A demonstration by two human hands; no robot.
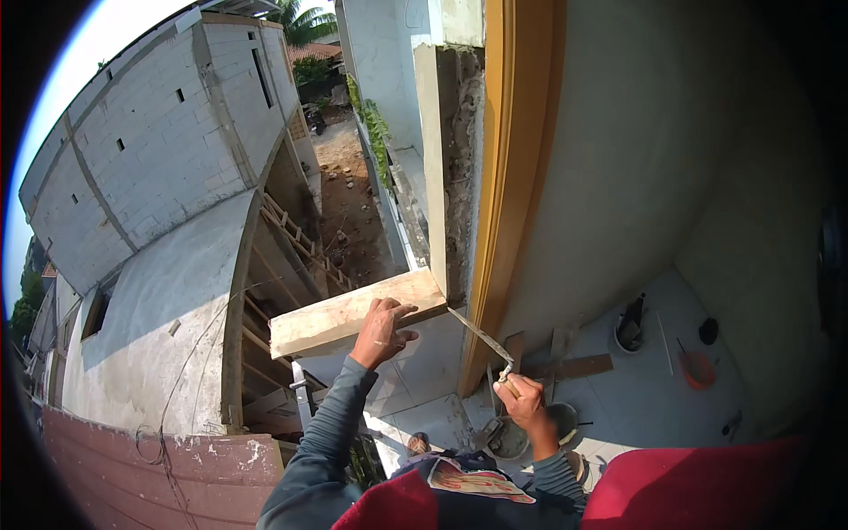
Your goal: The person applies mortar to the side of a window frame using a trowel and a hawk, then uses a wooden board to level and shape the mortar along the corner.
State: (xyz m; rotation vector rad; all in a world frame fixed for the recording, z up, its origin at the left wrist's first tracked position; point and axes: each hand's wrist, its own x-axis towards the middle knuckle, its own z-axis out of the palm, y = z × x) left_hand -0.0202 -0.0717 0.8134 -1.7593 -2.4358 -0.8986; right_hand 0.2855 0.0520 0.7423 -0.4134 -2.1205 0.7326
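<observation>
— Plank first, then. Where does it lie?

— Left of centre in the frame. The wooden plank [353, 314] runs with its long axis from lower left up to the right, and its right end butts against the rough grey column edge [459, 177] in the middle of the picture.

— Which hand has it?

— The left hand [382, 331]. It comes up from the lower edge in a grey sleeve and presses on the plank's lower edge, fingers spread over the face, thumb beneath. It looks like holding, not gripping round.

— And to the right of that?

— The trowel [481, 336]. Its thin blade slants from the plank's right end, at the foot of the column, down to the right hand [523, 402], which is closed round the handle at centre-bottom. So the blade tip points up and left, towards the joint where plank meets column.

— Which hand is nearer that joint?

— The left one, I'd judge; it's on the plank just beside it. The right hand sits lower and to the right, reaching the joint only through the blade.

— Further right?

— The yellow-orange frame [503, 177] runs up beside the column, then plastered wall [636, 159]. Buckets [629, 331] stand on the floor far below, lower right.
</observation>
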